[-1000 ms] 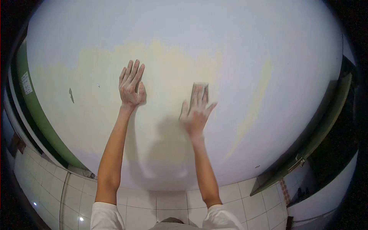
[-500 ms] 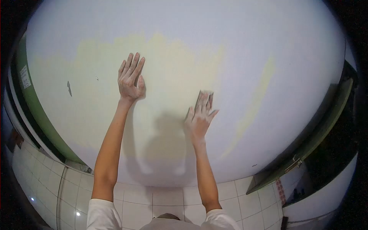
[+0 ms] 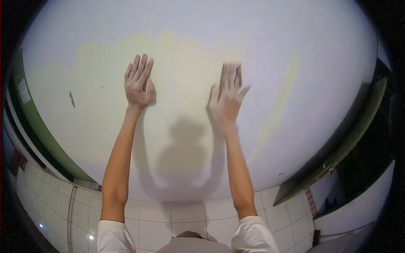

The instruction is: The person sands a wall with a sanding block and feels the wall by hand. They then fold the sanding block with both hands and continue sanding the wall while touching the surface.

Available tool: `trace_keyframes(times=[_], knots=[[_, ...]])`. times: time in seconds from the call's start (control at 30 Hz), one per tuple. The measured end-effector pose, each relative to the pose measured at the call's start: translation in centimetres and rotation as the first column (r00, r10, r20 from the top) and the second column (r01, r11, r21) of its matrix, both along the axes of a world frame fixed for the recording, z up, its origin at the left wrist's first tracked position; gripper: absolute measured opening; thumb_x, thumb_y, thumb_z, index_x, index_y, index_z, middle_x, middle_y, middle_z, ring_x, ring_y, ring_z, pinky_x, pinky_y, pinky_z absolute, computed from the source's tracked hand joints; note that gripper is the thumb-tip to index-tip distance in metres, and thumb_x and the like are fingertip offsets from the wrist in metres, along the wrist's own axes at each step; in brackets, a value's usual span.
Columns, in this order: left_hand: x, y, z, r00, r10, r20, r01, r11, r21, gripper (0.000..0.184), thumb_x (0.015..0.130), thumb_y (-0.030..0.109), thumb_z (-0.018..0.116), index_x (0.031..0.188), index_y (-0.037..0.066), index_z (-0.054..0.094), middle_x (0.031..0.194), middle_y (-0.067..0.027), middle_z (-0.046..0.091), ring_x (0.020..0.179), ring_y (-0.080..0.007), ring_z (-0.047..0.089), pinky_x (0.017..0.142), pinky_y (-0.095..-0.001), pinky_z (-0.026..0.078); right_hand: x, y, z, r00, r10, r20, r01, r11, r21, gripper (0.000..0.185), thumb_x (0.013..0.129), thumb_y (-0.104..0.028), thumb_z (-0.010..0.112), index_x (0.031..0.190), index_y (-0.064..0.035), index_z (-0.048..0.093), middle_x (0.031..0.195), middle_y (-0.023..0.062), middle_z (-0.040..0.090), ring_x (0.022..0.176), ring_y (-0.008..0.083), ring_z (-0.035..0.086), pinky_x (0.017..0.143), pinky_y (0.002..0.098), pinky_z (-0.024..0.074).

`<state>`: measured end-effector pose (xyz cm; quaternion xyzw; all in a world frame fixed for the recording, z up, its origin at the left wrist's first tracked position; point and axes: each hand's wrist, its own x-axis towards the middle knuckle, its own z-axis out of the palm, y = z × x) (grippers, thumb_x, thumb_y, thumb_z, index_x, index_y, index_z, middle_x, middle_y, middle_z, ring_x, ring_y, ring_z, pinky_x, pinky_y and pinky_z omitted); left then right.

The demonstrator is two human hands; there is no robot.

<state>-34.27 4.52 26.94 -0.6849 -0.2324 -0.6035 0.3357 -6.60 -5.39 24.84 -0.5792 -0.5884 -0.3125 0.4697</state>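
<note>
My left hand (image 3: pixel 138 86) lies against the wall (image 3: pixel 181 92), fingers stretched out and pointing up, holding nothing. To its right, my right hand (image 3: pixel 228 103) presses a grey, pale-edged piece of sandpaper (image 3: pixel 233 64) on the wall under its fingers; the thumb and little finger spread off to the sides. Pale dust coats both hands. Around them the white wall shows a broad, faint yellow patch (image 3: pixel 181 50). Farther right runs a slanting yellow streak (image 3: pixel 280 103). My fingers cover most of the sandpaper.
A dark chipped spot (image 3: pixel 72 100) marks the wall at left. Beyond it is a green frame (image 3: pixel 44 128) with a white paper label (image 3: pixel 24 91). At right stands an open door (image 3: pixel 358 139) with a metal latch (image 3: pixel 323 173). White floor tiles (image 3: pixel 152 232) lie below.
My right hand has slid up the wall and slightly right with the sandpaper. My left hand keeps its flat pose on the wall; the view has shifted slightly.
</note>
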Motion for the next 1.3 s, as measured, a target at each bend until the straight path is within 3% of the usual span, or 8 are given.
trace_keyframes(times=[0.07,0.13,0.3,0.67,0.77,0.9,1.17,1.3], knots=[[0.0,0.2,-0.1,1.0,-0.002,-0.001,0.002,1.0,0.008,0.065,0.082,0.013,0.049,0.146,0.017,0.058,0.154,-0.0065,0.052,0.147,-0.0292,0.043,0.122,-0.0502,0.028,0.5,0.2,4.8,0.999,-0.032,0.037,0.028,0.993,0.112,0.067,0.103,-0.028,0.049,0.162,-0.0051,0.026,0.169,0.0102,0.024,0.156,0.0326,0.021,0.121,0.0694,0.0048],[-0.1,0.1,-0.1,1.0,0.01,-0.003,-0.01,1.0,0.011,0.063,0.083,0.014,0.049,0.146,0.016,0.059,0.154,-0.0067,0.053,0.147,-0.0298,0.043,0.121,-0.0506,0.029,1.2,1.1,6.5,0.999,-0.044,0.031,0.041,0.993,0.11,0.067,0.103,-0.028,0.048,0.162,-0.0051,0.026,0.169,0.0092,0.024,0.155,0.0322,0.023,0.121,0.0696,0.0049],[0.0,-0.1,0.1,1.0,0.01,-0.001,-0.01,1.0,0.02,0.057,0.088,0.018,0.048,0.143,0.014,0.061,0.153,-0.0071,0.054,0.147,-0.0301,0.044,0.121,-0.0511,0.029,1.3,0.9,3.9,1.0,-0.028,0.008,0.027,0.996,0.085,0.071,0.102,-0.031,0.05,0.163,-0.0086,0.022,0.169,0.0084,0.023,0.155,0.0313,0.025,0.121,0.0714,0.0045],[0.1,0.3,0.1,1.0,0.009,-0.004,-0.009,0.998,0.055,0.051,0.096,0.026,0.042,0.142,0.015,0.063,0.15,-0.0072,0.057,0.145,-0.0302,0.046,0.121,-0.0502,0.03,-0.4,-2.0,-18.1,0.987,0.034,-0.157,-0.058,0.987,-0.153,0.07,0.099,-0.025,0.052,0.162,-0.0058,0.026,0.169,0.0112,0.024,0.156,0.0368,0.018,0.116,0.0763,0.0109],[0.3,0.1,0.2,1.0,0.001,-0.005,0.0,0.997,0.073,0.051,0.098,0.029,0.04,0.141,0.014,0.063,0.149,-0.0073,0.058,0.146,-0.03,0.045,0.121,-0.0499,0.03,0.2,-1.6,-24.5,0.996,-0.013,-0.09,-0.009,0.971,-0.238,0.07,0.099,-0.024,0.053,0.161,-0.0056,0.028,0.169,0.0116,0.025,0.156,0.0372,0.019,0.116,0.0766,0.0111],[0.0,0.9,0.0,1.0,0.016,-0.024,-0.014,0.996,0.086,0.051,0.099,0.029,0.039,0.141,0.014,0.063,0.149,-0.007,0.058,0.146,-0.0306,0.044,0.121,-0.0501,0.03,0.3,-1.5,-19.9,0.992,0.025,-0.122,-0.045,0.984,-0.17,0.071,0.098,-0.026,0.055,0.162,-0.0081,0.028,0.168,0.0116,0.027,0.156,0.0378,0.02,0.115,0.0778,0.0102],[0.2,0.5,0.0,1.0,0.017,-0.001,-0.017,0.998,0.066,0.051,0.097,0.027,0.039,0.142,0.016,0.063,0.15,-0.0057,0.057,0.146,-0.0291,0.045,0.122,-0.0501,0.028,1.7,0.7,0.5,0.999,0.033,-0.005,-0.032,0.991,0.132,0.071,0.099,-0.03,0.055,0.161,-0.009,0.029,0.167,0.0101,0.03,0.152,0.0369,0.028,0.116,0.0777,0.0068],[0.3,0.5,0.0,1.0,0.02,0.0,-0.019,0.996,0.082,0.051,0.097,0.027,0.039,0.141,0.016,0.064,0.15,-0.0053,0.058,0.146,-0.0295,0.045,0.122,-0.05,0.029,2.4,1.8,4.0,1.0,-0.005,0.029,-0.001,0.979,0.205,0.069,0.102,-0.033,0.052,0.161,-0.0084,0.028,0.167,0.0081,0.03,0.149,0.0365,0.035,0.118,0.0762,0.007]])
